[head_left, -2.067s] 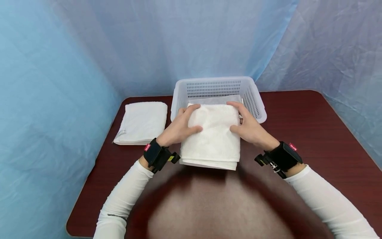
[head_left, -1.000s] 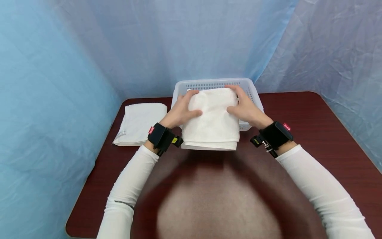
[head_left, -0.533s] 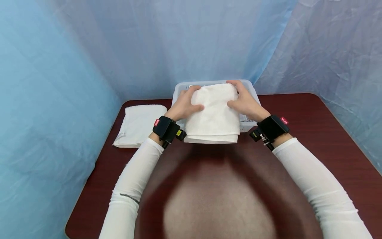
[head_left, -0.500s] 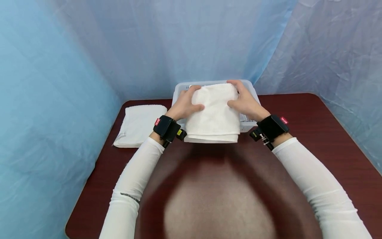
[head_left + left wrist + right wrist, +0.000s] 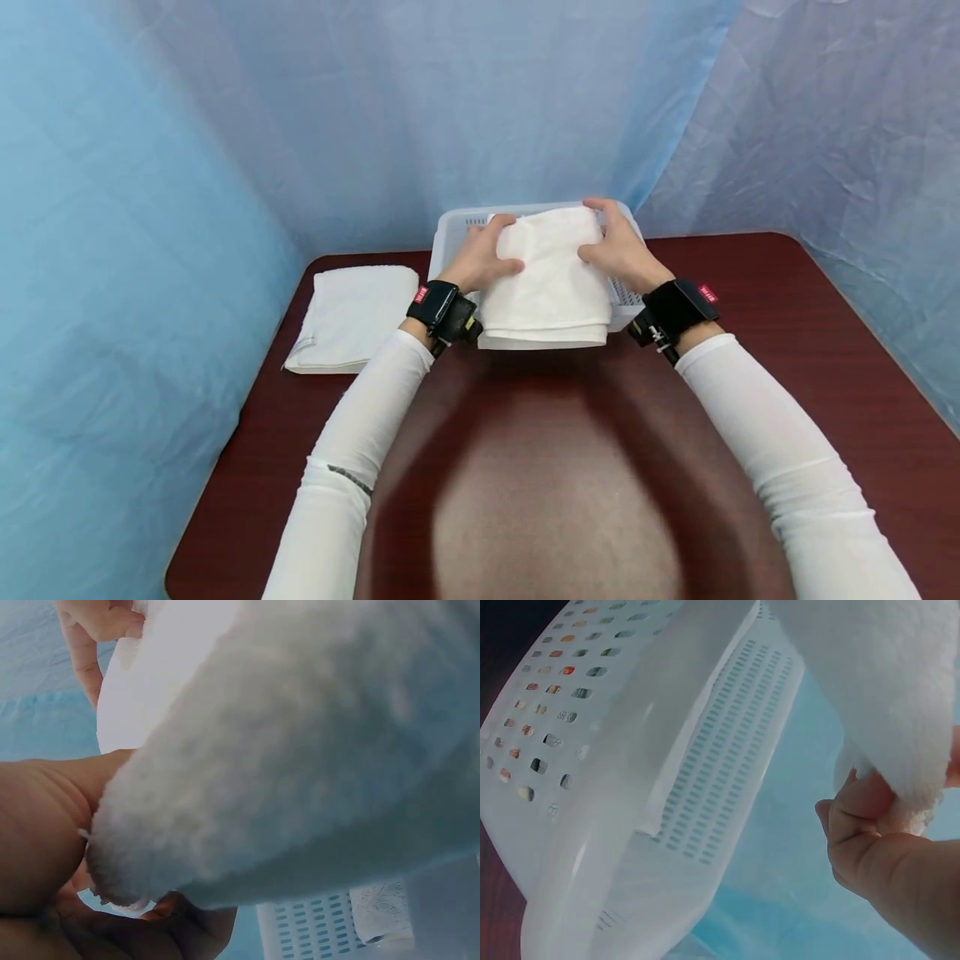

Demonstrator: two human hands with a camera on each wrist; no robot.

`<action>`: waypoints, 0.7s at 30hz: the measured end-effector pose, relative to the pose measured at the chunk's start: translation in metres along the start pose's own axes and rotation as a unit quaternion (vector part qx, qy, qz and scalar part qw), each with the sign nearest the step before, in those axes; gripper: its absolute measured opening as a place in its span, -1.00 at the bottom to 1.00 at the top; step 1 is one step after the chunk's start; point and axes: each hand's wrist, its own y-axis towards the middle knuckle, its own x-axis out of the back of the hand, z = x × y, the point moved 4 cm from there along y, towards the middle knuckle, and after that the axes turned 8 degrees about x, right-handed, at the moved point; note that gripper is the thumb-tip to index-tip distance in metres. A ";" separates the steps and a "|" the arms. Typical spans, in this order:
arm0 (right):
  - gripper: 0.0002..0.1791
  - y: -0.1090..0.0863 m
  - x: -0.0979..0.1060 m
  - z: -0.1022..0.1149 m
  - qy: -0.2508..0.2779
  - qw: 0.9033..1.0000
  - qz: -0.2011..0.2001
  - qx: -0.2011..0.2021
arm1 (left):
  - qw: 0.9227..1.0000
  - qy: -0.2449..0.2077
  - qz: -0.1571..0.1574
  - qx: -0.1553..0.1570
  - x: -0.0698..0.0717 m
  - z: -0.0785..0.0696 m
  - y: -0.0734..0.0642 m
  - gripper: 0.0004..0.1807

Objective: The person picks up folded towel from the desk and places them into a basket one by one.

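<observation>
A folded white towel (image 5: 551,287) is held up between both hands over the white plastic basket (image 5: 447,242), hiding most of its inside. My left hand (image 5: 482,257) grips the towel's left side, thumb on top and fingers underneath. On the opposite side my right hand (image 5: 621,252) pinches it the same way. The towel's near end hangs past the basket's front rim. From the right wrist, the slotted basket wall (image 5: 727,750) lies below and left of the towel's hanging edge (image 5: 900,690).
Another folded white towel (image 5: 356,317) lies on the dark red table (image 5: 300,467), left of the basket. In the left wrist view, a pale item (image 5: 381,911) shows inside the basket. Blue curtains (image 5: 525,100) stand close behind and to the left.
Both hands have carried the towel forward, away from the body, until it covers most of the basket. In the last half second it has shifted slightly right.
</observation>
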 end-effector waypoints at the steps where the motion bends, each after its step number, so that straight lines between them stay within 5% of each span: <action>1: -0.13 0.001 0.000 -0.002 0.000 1.000 -0.003 -0.003 | 1.000 -0.002 0.002 0.002 -0.001 0.001 0.001 -0.20; 10: -0.17 0.005 0.001 -0.008 0.006 0.999 -0.030 -0.027 | 1.000 -0.006 0.006 0.007 -0.002 0.002 0.011 -0.23; 21: -0.63 0.016 0.000 -0.008 -0.066 0.997 -0.045 -0.010 | 0.999 -0.005 0.009 0.038 0.005 0.003 0.024 -0.24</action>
